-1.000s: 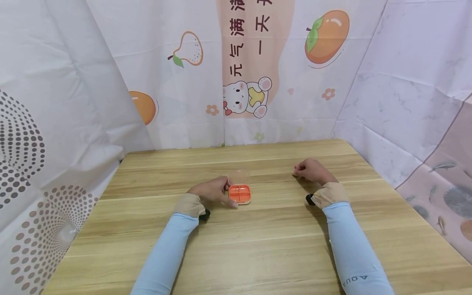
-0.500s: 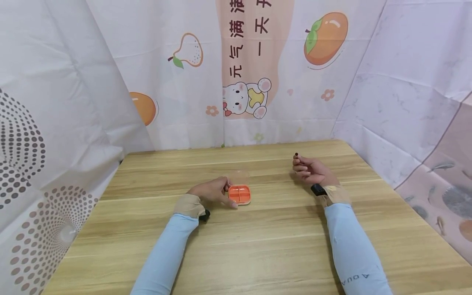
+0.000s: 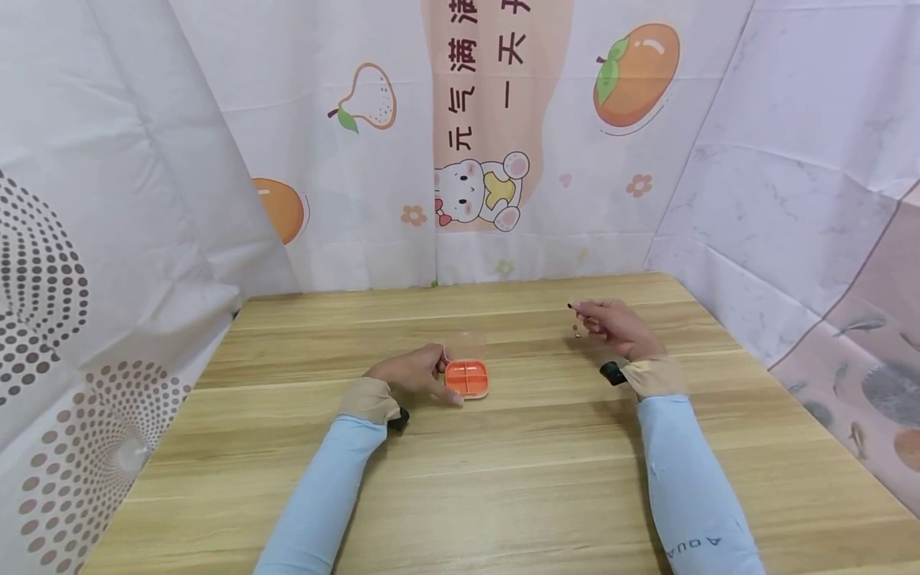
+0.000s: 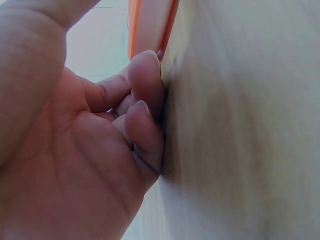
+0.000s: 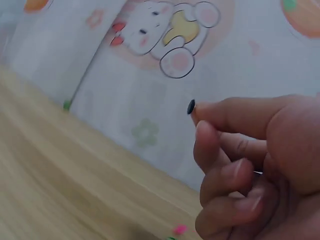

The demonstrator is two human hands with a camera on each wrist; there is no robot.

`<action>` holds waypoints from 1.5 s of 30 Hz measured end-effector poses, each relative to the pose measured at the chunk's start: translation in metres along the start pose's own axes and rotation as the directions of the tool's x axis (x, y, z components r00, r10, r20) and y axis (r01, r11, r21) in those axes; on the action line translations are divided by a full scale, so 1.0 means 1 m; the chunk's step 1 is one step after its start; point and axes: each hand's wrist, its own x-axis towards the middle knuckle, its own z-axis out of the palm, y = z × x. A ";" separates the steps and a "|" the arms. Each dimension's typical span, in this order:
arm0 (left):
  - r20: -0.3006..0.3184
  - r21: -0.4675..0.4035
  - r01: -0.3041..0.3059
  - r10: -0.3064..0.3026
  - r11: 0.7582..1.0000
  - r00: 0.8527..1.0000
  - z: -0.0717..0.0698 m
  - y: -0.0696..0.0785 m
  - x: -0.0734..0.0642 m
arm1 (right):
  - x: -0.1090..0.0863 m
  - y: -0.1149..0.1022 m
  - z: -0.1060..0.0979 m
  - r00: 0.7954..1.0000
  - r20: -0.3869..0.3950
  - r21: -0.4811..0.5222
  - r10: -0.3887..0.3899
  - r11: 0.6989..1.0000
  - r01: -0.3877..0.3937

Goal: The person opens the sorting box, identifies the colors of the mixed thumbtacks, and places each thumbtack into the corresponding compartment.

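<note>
- One orange box (image 3: pixel 477 387) stood on the worktop (image 3: pixel 460 487), near its middle. It had four compartments, two by two, and the orange floor showed in each of them.
- One clear lid (image 3: pixel 467 346) was open and lay back behind the box, on the side of the cloth wall (image 3: pixel 345 184).
- The left hand (image 3: pixel 411 373) was at the left side of the box. Its fingers were bent round this side: the thumb at the front corner, the others toward the back, beside the lid. In the left wrist view, two of the fingertips rested close to the worktop.
- The right hand (image 3: pixel 618 326) was raised above the worktop, well apart from the box, to the right of it. Thumb and forefinger pinched one small dark piece (image 5: pixel 191 107) at their tips; the other fingers were curled below.
- Under the right hand, at least two small pieces lay on the worktop: one pink piece (image 5: pixel 180 229) and, just beside it, perhaps one green piece (image 5: pixel 171 238), cut by the picture edge and hard to read.
- Two light blue sleeves (image 3: pixel 693 479) covered the forearms.
</note>
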 end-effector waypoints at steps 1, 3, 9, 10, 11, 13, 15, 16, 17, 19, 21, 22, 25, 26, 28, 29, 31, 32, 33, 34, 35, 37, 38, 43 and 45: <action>-0.001 -0.001 -0.002 0.002 1.000 1.000 0.000 0.000 0.000 | -0.001 -0.002 0.001 0.998 -0.059 -0.142 -0.007 0.990 -0.002; -0.003 -0.001 -0.006 0.006 1.000 1.000 0.000 0.000 0.001 | -0.003 -0.007 0.003 0.991 -0.126 -0.382 -0.038 0.924 -0.013; 0.000 -0.013 -0.011 0.011 1.000 1.000 0.000 -0.001 0.001 | -0.005 -0.010 0.009 0.986 -0.112 -0.662 -0.120 0.750 0.016; 0.001 -0.015 -0.011 0.011 1.000 1.000 0.001 -0.001 0.001 | -0.004 -0.010 0.010 0.987 -0.099 -0.671 -0.128 0.741 0.029; 0.002 -0.014 -0.012 0.012 1.000 1.000 0.001 -0.001 0.001 | -0.003 -0.009 0.011 0.987 -0.085 -0.683 -0.136 0.729 0.041; 0.001 -0.010 -0.012 0.012 1.000 1.000 0.001 -0.001 0.001 | -0.002 -0.008 0.012 0.987 -0.058 -0.701 -0.147 0.710 0.064; -0.002 -0.005 -0.007 0.007 1.000 1.000 0.001 -0.001 0.001 | -0.001 -0.007 0.014 0.988 -0.039 -0.718 -0.151 0.692 0.077; -0.005 0.001 -0.003 0.003 1.000 1.000 0.001 -0.001 0.001 | -0.001 -0.006 0.014 0.988 -0.038 -0.720 -0.152 0.689 0.078; -0.007 0.006 0.000 0.000 1.000 1.000 0.001 -0.001 0.001 | 0.000 -0.006 0.015 0.988 -0.033 -0.728 -0.154 0.680 0.082; -0.009 0.016 0.005 -0.005 1.000 1.000 0.001 -0.001 0.001 | 0.001 -0.005 0.016 0.988 -0.018 -0.737 -0.156 0.670 0.092; -0.009 0.026 0.007 -0.007 1.000 1.000 0.001 -0.001 0.002 | 0.002 -0.005 0.018 0.987 -0.007 -0.736 -0.158 0.669 0.102; -0.009 0.031 0.008 -0.008 0.999 1.000 0.001 -0.001 0.002 | 0.002 -0.005 0.019 0.987 -0.003 -0.735 -0.159 0.669 0.105; -0.009 0.036 0.010 -0.009 0.999 1.000 0.001 -0.002 0.002 | 0.003 -0.005 0.022 0.987 0.010 -0.734 -0.159 0.669 0.116; -0.010 0.035 0.010 -0.010 0.999 1.000 0.001 -0.002 0.002 | 0.003 -0.005 0.023 0.988 0.013 -0.734 -0.157 0.669 0.116; -0.010 0.031 0.010 -0.010 0.999 1.000 0.001 -0.002 0.002 | 0.003 -0.005 0.024 0.989 0.018 -0.731 -0.145 0.673 0.112; -0.010 0.029 0.010 -0.009 1.000 1.000 0.001 -0.003 0.002 | 0.004 -0.004 0.025 0.990 0.022 -0.727 -0.137 0.678 0.110; -0.011 0.026 0.009 -0.009 1.000 1.000 0.001 -0.003 0.002 | 0.004 -0.004 0.025 0.992 0.027 -0.720 -0.121 0.687 0.103; -0.011 0.024 0.008 -0.008 1.000 1.000 0.001 -0.002 0.002 | 0.004 -0.004 0.026 0.993 0.030 -0.716 -0.114 0.691 0.101; -0.011 0.023 0.009 -0.008 1.000 1.000 0.001 -0.002 0.001 | 0.003 -0.004 0.026 0.994 0.033 -0.712 -0.108 0.696 0.099; -0.011 0.021 0.008 -0.008 1.000 1.000 0.001 -0.002 0.001 | 0.003 -0.004 0.027 0.994 0.036 -0.709 -0.104 0.698 0.099; -0.011 0.019 0.007 -0.007 1.000 1.000 0.001 -0.001 0.001 | 0.003 -0.005 0.027 0.994 0.040 -0.707 -0.103 0.699 0.101; -0.009 0.013 0.006 -0.006 1.000 1.000 0.001 -0.001 0.000 | 0.003 -0.005 0.028 0.994 0.047 -0.710 -0.101 0.696 0.104; -0.009 0.010 0.004 -0.004 1.000 1.000 0.001 -0.001 0.000 | 0.002 -0.006 0.028 0.994 0.050 -0.710 -0.098 0.697 0.104; -0.009 0.002 -0.001 0.001 1.000 1.000 0.001 -0.002 0.001 | 0.004 -0.006 0.028 0.995 0.053 -0.708 -0.087 0.699 0.099; -0.010 0.005 -0.001 0.001 1.000 1.000 0.001 -0.002 0.001 | 0.003 -0.006 0.029 0.995 0.051 -0.707 -0.089 0.700 0.098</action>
